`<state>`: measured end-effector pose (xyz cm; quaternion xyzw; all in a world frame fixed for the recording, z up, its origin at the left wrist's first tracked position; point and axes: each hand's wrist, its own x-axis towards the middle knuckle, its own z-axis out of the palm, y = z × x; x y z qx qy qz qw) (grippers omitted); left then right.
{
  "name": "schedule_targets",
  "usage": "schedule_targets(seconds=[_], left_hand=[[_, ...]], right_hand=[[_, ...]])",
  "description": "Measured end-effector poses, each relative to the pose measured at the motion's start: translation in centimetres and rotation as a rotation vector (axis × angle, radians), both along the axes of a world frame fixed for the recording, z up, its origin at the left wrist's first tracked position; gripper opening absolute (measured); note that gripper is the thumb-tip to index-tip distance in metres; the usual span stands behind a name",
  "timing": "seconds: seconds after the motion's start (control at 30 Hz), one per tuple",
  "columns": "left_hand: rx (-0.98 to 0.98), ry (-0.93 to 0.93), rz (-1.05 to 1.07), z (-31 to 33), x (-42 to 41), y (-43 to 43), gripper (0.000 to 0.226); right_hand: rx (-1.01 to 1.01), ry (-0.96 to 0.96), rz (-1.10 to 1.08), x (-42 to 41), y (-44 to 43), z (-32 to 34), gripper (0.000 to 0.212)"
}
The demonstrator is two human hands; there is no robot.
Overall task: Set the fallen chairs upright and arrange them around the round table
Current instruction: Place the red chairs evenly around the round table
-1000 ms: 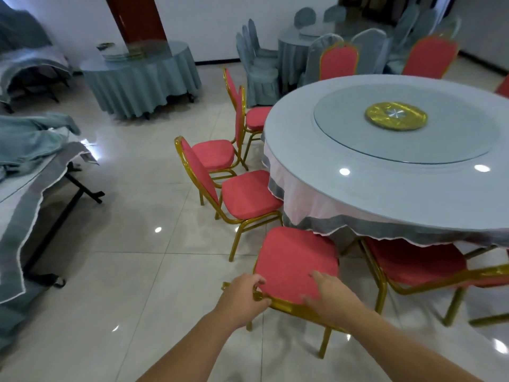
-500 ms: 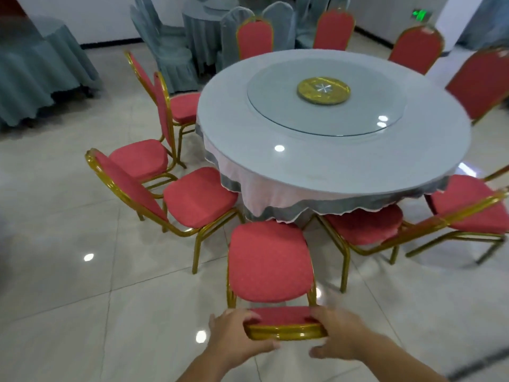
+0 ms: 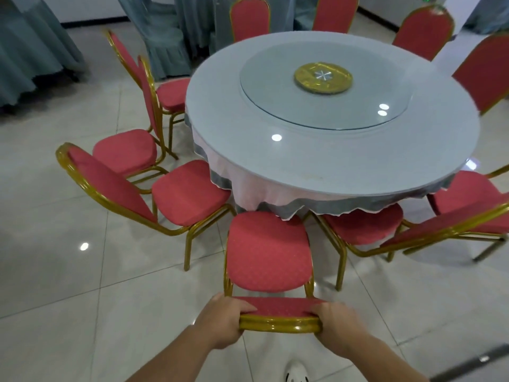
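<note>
A red chair with a gold frame (image 3: 268,255) stands upright right in front of me, its seat facing the round table (image 3: 330,161). My left hand (image 3: 223,321) grips the left end of its backrest top, and my right hand (image 3: 337,325) grips the right end. The seat's front edge lies just under the hanging tablecloth. More red chairs ring the table: one at the left (image 3: 187,193), another behind it (image 3: 125,150), one at the right (image 3: 363,226), and several at the far side.
Grey-covered chairs (image 3: 165,51) and draped tables (image 3: 33,51) stand at the back left. A glass turntable (image 3: 325,86) with a gold centre sits on the round table. The glossy tile floor (image 3: 68,299) spreads to my left. My white shoe (image 3: 296,373) shows below.
The chair has gone from tilted to upright and squared to the table. My hands shifted from the seat's rear edge to the backrest top, and my view swung right.
</note>
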<state>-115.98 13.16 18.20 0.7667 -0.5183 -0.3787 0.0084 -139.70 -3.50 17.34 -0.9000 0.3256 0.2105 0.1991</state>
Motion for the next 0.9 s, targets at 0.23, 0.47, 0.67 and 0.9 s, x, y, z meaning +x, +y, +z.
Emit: schedule_targets(seconds=[0.23,0.47,0.67,0.9], left_hand=[[0.083,-0.139,0.042,0.5,1.7,-3.9,0.053],[0.144,-0.211,0.066,0.6,2.1,-5.2,0.041],[0.117,-0.136,0.276,1.2,2.4,-2.5,0.010],[0.072,-0.022,0.375,2.6,5.0,-0.3,0.014]], right_hand=[[0.003,0.023,-0.026,1.4,-2.4,-0.6,0.015],[0.098,-0.014,-0.015,1.9,-3.3,-0.2,0.013],[0.341,-0.030,0.039,3.2,-3.0,2.8,0.030],[0.377,-0.126,-0.054,8.4,-1.5,7.3,0.069]])
